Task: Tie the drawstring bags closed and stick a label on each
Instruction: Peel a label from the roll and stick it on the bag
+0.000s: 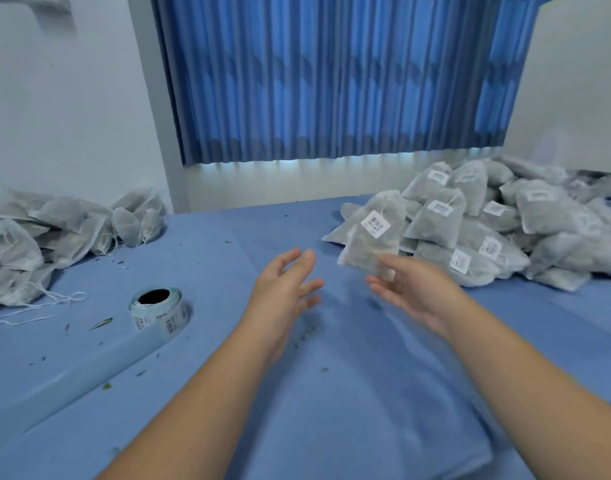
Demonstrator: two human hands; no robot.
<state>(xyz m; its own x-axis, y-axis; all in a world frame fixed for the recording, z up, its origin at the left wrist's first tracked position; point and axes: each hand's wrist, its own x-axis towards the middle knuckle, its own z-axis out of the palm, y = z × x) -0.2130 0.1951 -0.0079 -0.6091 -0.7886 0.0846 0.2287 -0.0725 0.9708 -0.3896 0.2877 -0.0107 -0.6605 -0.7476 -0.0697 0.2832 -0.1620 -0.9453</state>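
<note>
Both hands hovered above the blue cloth (332, 393) with fingers spread and nearly straight, neither gripping anything. The left hand (283, 289) was wide open, palm turned inward. The right hand (411, 289) was open too, and motion blur hid whether its fingertips (380, 282) touched the labelled bag (366, 247) just above them. That bag lay at about 12 o'clock from the right fingertips. Its long axis ran from 7 to 1 o'clock, with its white label (376, 224) near the upper end, and it looked finished and bound for the labelled pile (505, 230) at 2 o'clock. The next move likely turned on the opposite side. The unlabelled bags (54, 237) sat well apart at 10 o'clock, and the label roll (158, 310) stood at 9 o'clock from the left hand. The left hand was clearly the nearer to both.
</note>
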